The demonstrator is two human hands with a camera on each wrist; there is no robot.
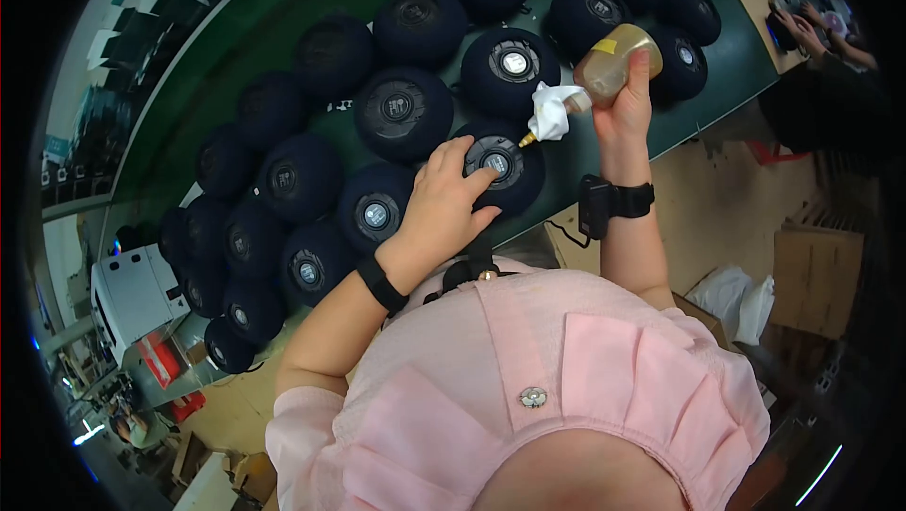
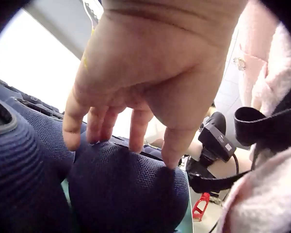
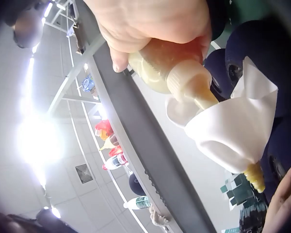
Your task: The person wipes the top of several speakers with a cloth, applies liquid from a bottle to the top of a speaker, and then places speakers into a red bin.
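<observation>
My left hand [image 1: 436, 200] rests on a round, navy fabric-covered unit [image 1: 527, 179] with a dark ribbed top and a shiny central label. In the left wrist view, its spread fingers [image 2: 138, 131] reach down onto the mesh cover. My right hand [image 1: 625, 119] grips a translucent squeeze bottle [image 1: 604, 69] of yellowish liquid, tilted with its nozzle downward. White wrapping [image 3: 233, 128] surrounds the nozzle, and the yellow tip [image 3: 254, 177] sticks out below it. In the head view that tip overlaps the far edge of the unit's top, close to my left fingers.
Several similar navy round units [image 1: 403, 113] crowd the green table [image 1: 736, 39], to the left and beyond my hands. A white machine [image 1: 137, 294] stands at the left end. Cardboard boxes [image 1: 816, 280] and white bags [image 1: 736, 303] lie at the right, off the table.
</observation>
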